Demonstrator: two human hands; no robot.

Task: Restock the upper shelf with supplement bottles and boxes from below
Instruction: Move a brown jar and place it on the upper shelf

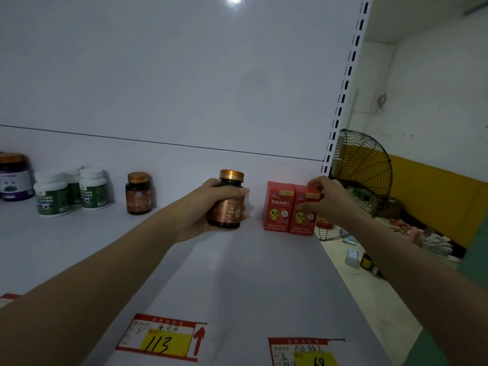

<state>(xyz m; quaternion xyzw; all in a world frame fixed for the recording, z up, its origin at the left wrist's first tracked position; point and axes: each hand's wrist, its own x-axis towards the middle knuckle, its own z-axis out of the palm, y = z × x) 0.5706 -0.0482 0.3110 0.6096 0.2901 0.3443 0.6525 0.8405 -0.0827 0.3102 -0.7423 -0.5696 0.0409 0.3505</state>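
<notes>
Price tag (163, 339) marked 113 sat at the white shelf's (250, 273) front edge. Beyond it, the left hand (208, 207) gripped a gold-capped brown bottle (227, 207) near the back wall. The right hand (330, 199) held the right red box (302, 220), which touched its twin (277, 207).

Dim, bluish; ceiling-lamp glare (233, 0) high above the shelf (250, 273); soft shadows; wide-angle bending at edges.
</notes>
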